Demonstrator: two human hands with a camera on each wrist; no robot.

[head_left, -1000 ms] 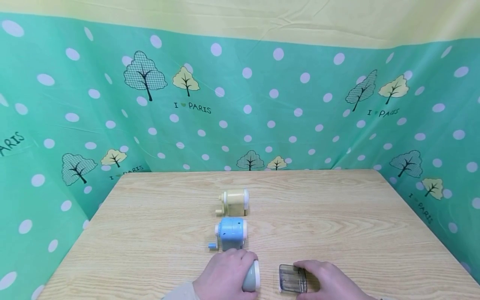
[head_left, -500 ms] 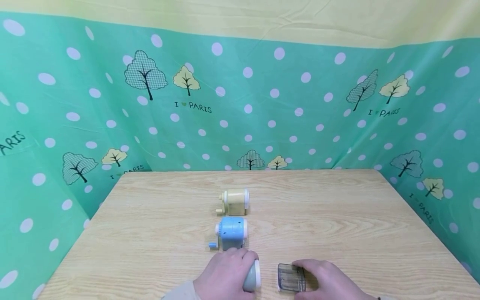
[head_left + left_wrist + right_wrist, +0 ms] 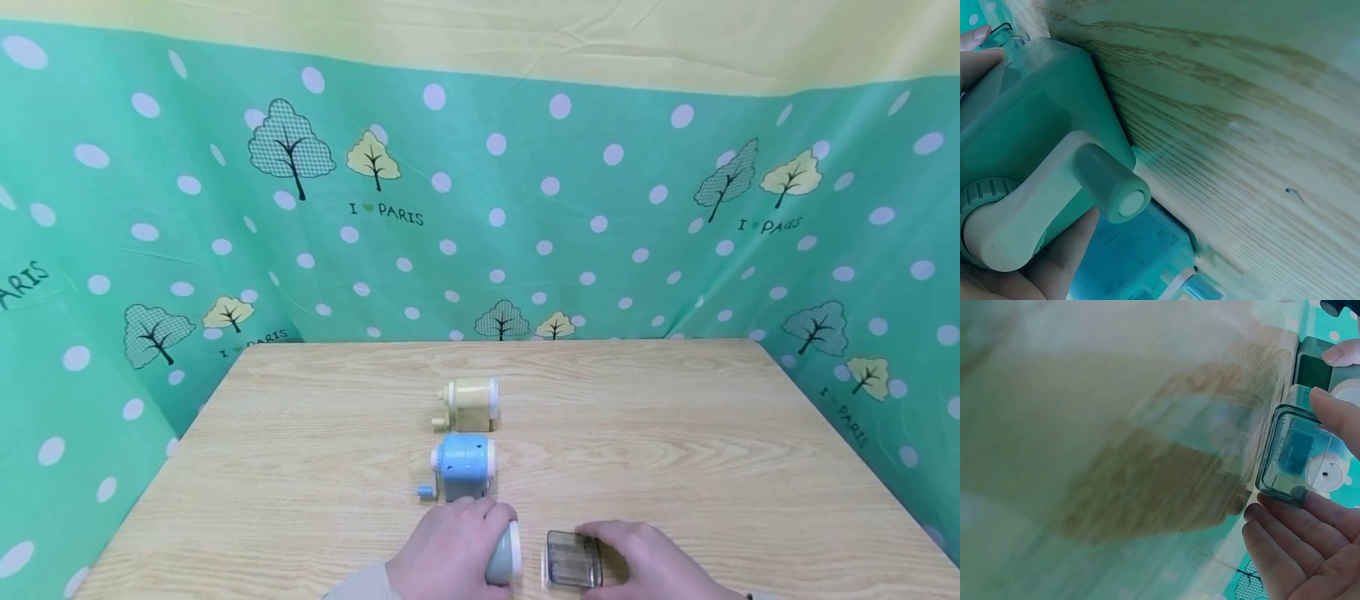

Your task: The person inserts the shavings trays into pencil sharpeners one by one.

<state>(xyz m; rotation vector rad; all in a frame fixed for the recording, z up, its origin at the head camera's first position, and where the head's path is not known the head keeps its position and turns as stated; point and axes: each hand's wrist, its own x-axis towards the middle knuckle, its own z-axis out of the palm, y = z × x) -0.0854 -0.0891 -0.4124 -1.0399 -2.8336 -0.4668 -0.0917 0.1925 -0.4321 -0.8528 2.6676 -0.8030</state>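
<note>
My left hand (image 3: 448, 546) grips a grey-green crank pencil sharpener (image 3: 501, 560) near the table's front edge, its white end facing right. In the left wrist view the sharpener's crank (image 3: 1035, 200) and body show up close. A little to the right, my right hand (image 3: 648, 565) pinches a clear, smoky shavings drawer (image 3: 572, 560) between thumb and fingers. A narrow gap separates drawer and sharpener in the head view. In the right wrist view the thumb lies on one side of the drawer (image 3: 1291, 453) and fingertips on the opposite side.
A blue crank pencil sharpener (image 3: 463, 467) stands just beyond my left hand. Behind it stands a cream one (image 3: 472, 404). Both have cranks pointing left. The wooden table (image 3: 675, 433) ends at a green dotted cloth (image 3: 600, 192) behind and at the sides.
My right hand has shifted slightly left with the drawer, closer to the grey-green pencil sharpener. The left hand and the other sharpeners have stayed in place.
</note>
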